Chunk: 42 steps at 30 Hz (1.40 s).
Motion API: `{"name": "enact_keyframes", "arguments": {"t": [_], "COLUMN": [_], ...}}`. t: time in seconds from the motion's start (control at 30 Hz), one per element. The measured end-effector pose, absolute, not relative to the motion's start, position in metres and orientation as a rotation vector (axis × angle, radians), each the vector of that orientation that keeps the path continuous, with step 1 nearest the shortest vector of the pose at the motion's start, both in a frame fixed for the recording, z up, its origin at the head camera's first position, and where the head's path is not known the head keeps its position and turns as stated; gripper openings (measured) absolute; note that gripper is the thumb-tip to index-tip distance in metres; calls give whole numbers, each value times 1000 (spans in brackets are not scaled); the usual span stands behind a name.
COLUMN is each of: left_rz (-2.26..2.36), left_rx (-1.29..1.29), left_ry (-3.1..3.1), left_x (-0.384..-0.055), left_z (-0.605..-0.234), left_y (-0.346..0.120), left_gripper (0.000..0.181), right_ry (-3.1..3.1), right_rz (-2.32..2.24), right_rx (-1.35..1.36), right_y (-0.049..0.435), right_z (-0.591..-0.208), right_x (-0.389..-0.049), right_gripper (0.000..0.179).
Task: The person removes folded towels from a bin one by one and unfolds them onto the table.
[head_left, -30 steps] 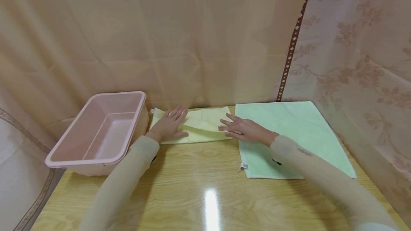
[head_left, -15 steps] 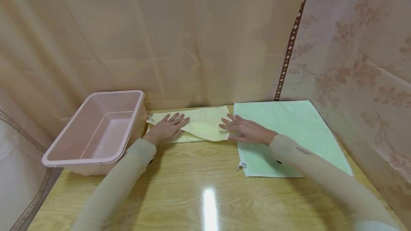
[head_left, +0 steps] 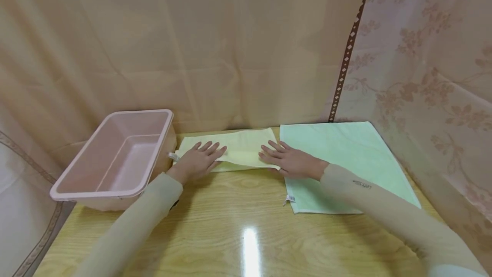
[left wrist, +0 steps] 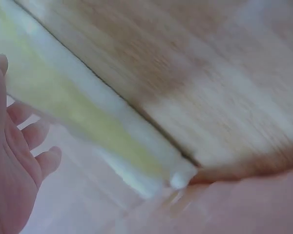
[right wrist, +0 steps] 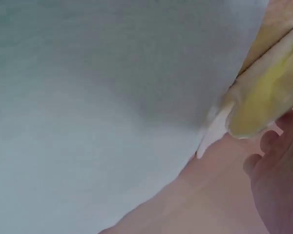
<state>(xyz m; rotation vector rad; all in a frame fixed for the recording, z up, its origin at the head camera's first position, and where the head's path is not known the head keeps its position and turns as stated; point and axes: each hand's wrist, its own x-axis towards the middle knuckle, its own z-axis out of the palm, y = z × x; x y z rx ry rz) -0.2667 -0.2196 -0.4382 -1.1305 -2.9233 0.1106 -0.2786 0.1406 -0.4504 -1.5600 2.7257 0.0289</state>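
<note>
A pale yellow towel [head_left: 244,141], folded into a long strip, lies along the back of the table in the head view. On its left end rests my left hand [head_left: 197,160], palm down with the fingers spread. My right hand [head_left: 291,160] touches the strip's right end, its fingers also spread. Between the hands, the front edge of the upper layer stands slightly off the layer below. In the left wrist view the yellow towel [left wrist: 73,107] passes beside my relaxed fingers [left wrist: 36,134]. The right wrist view has the towel's end [right wrist: 256,109] near my fingertips [right wrist: 270,141].
A mint green towel [head_left: 346,153] lies flat on the right, partly under my right forearm. On the left stands a pink plastic basin [head_left: 107,193]. The wooden table [head_left: 215,225] runs up to a beige curtain [head_left: 200,54] at the back.
The yellow towel's upper layer now lies flatter and straighter along its front edge. My left hand has slid slightly left and toward me; the right hand has shifted slightly toward me.
</note>
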Motion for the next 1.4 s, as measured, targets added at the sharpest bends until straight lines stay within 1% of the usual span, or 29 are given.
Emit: {"name": "enact_keyframes", "arguments": {"t": [0.23, 0.43, 0.57, 0.8, 0.93, 1.03, 1.17, 1.27, 1.4], "left_rz": [209, 115, 14, -121, -178, -177, -199, -248, -270], "left_rx": [-1309, -1486, -1560, -1616, -1589, -1514, -1334, -1200, -1127], "left_ry": [-2832, -2815, -2799, -2879, -2912, -2911, -3004, -3128, -3192], "left_x": [-224, -187, -164, -142, -140, -143, -147, -148, -148], "left_z": [-425, -435, -444, -454, -457, -457, -457, -458, -459], "left_y": [-212, -214, -216, -221, -223, -226, -234, -240, -243], "left_gripper": [54, 52, 49, 48, 51, 55, 69, 79, 84], "right_ry": [2613, 2578, 2564, 2480, 2433, 2407, 2456, 2463, 2446], "right_rz": [51, 118, 170, 117, 46, -38, -78, -60, -60], "right_rx": [-1708, -1816, -1884, -1893, -1856, -1806, -1726, -1671, -1626], "right_y": [160, 164, 163, 165, 168, 168, 169, 170, 172], "right_z": [-448, -447, -449, -457, -459, -458, -456, -459, -465], "right_x": [-252, -224, -205, -182, -180, -184, -192, -194, -193], "right_gripper": [60, 61, 61, 61, 67, 68, 64, 66, 69]}}
